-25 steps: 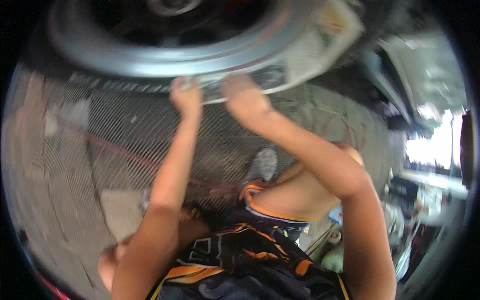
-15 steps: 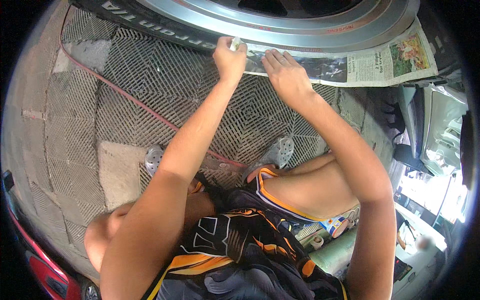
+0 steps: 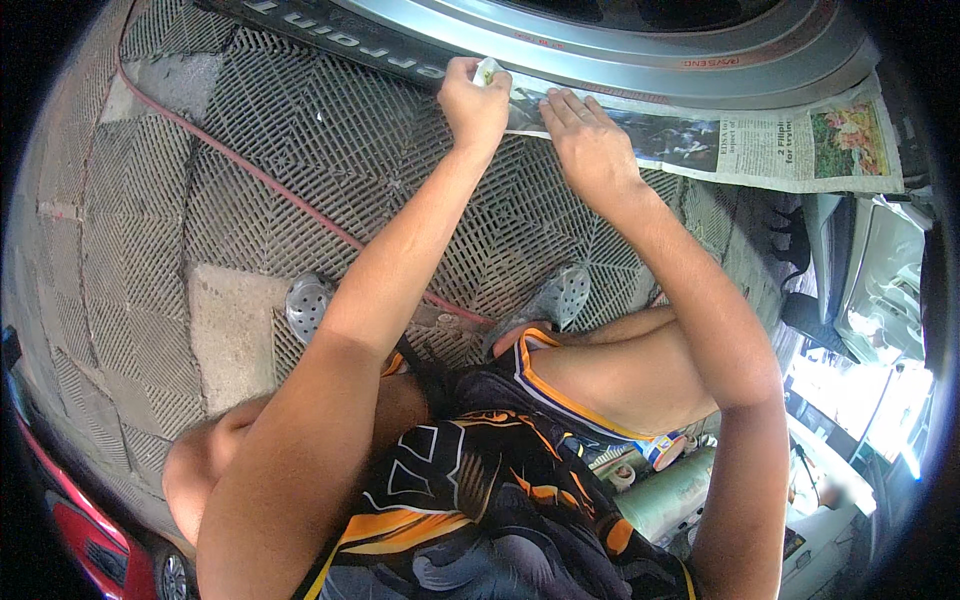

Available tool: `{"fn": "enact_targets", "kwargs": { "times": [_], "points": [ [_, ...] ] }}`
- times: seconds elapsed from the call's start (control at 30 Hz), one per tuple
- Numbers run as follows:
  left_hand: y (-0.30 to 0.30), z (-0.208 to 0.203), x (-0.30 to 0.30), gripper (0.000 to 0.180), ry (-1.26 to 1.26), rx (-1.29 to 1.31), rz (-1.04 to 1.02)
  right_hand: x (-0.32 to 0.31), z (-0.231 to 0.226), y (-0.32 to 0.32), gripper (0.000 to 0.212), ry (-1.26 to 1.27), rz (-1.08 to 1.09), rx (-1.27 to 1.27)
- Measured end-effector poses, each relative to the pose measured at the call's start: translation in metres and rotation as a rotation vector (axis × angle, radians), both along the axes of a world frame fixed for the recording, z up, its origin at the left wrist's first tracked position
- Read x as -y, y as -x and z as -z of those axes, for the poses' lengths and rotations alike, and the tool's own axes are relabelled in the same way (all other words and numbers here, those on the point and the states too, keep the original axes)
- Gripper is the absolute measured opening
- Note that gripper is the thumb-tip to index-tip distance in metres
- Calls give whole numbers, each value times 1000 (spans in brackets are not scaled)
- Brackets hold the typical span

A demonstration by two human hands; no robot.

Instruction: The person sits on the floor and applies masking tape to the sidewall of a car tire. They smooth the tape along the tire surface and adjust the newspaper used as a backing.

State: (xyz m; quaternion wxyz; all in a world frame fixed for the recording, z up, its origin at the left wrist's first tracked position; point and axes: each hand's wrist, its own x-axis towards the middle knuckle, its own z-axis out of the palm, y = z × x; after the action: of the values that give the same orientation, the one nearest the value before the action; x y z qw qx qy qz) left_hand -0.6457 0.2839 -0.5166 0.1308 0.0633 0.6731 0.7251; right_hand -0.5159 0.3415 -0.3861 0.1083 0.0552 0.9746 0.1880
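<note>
A strip of newspaper (image 3: 740,150) lies along the lower edge of a silver wheel rim (image 3: 600,62), over the black tyre (image 3: 340,48). My left hand (image 3: 472,108) is closed at the strip's left end. Between its thumb and fingers shows a curled white piece with a yellow-green patch, which looks like the paper's end. My right hand (image 3: 592,145) lies just to the right, its fingers stretched out flat on the newspaper against the rim. What lies under those fingers is hidden.
Grey slatted floor tiles (image 3: 300,130) spread below the wheel, crossed by a thin red hose (image 3: 270,185). My feet in grey clogs (image 3: 560,298) rest on them. A green cylinder (image 3: 670,490) stands beside me at lower right. A red car (image 3: 90,530) is at lower left.
Both hands and the wheel with its newspaper appear slightly further right in the picture, as the view has shifted. The left hand's grip and the right hand's flat press look the same.
</note>
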Motion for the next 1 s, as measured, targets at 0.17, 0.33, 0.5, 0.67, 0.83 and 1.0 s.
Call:
{"fn": "enact_targets", "kwargs": {
  "times": [0.17, 0.33, 0.5, 0.67, 0.83, 1.0],
  "points": [
    [-3, 1, 3, 30, -4, 68, -34, 9, -8, 4, 44, 31, -13, -33],
    [1, 1, 4, 31, -27, 17, -41, 8, -10, 4, 45, 35, -28, -70],
    [3, -8, 2, 34, 13, -16, 10, 1, -5, 0, 45, 67, 15, -74],
    [2, -9, 1, 37, 60, -52, 30, 0, -9, 1, 45, 99, 39, -71],
    [2, -6, 1, 36, 36, 65, 38, 2, -6, 0, 42, 128, 30, -146],
    [8, -3, 1, 35, 20, 85, -7, 6, -8, 6, 43, 152, 67, -134]
  ]
}}
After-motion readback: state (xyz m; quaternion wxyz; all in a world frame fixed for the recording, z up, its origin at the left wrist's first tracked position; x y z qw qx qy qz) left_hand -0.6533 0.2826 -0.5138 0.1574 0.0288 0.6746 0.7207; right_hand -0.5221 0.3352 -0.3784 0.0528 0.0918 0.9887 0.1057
